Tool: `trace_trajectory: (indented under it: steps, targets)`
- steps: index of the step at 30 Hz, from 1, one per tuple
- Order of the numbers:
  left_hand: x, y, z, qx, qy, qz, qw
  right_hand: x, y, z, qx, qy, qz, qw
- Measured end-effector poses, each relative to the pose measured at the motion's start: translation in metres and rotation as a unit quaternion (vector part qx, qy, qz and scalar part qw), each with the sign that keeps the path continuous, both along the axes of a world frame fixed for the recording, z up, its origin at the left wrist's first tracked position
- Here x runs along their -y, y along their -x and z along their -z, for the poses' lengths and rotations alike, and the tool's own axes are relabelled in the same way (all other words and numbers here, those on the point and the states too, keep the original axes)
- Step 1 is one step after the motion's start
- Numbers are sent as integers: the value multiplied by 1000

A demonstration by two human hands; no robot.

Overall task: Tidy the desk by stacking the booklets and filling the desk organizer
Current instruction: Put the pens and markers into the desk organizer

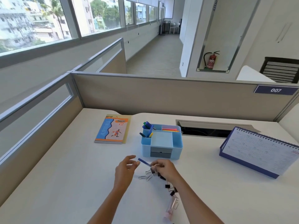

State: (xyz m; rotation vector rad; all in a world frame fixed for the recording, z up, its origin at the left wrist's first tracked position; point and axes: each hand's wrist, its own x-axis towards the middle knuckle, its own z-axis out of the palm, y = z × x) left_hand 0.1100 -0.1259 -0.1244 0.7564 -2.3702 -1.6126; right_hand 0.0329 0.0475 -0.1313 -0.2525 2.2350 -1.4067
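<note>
Pinching a blue pen [144, 161], right hand [165, 169] fingers angle it far-left; left hand [125, 167] fingers relaxed.

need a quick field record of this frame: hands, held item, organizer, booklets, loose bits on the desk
left hand: open, holds nothing, near the pen's tip
right hand: pinches blue pen above the clips
light blue plastic desk organizer: upright, markers in its rear left compartment
stacked booklets: left of the organizer, basketball cover on top
black binder clips: loose on the desk, trailing under the right arm
silver paper clips: loose, between the hands
spiral desk calendar: standing at right
</note>
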Motion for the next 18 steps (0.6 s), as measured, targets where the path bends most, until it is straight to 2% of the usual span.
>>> trace_trajectory:
  steps: [2,6,9,13,18]
  targets:
    - [0,6,-6,-1,-75,14,997,1,0,-5,26,19,-7,999]
    - [-3,17,-26,-36,-114,13,993,3,1,-18,57,71,10,996]
    - [-7,24,-38,-52,-113,12,992,-3,2,-23,75,121,35,989]
    - [-2,36,-55,-117,-107,-34,987,-15,3,-22,103,173,63,977]
    - [20,66,-87,-211,-54,-102,971,-39,0,-8,116,169,110,973]
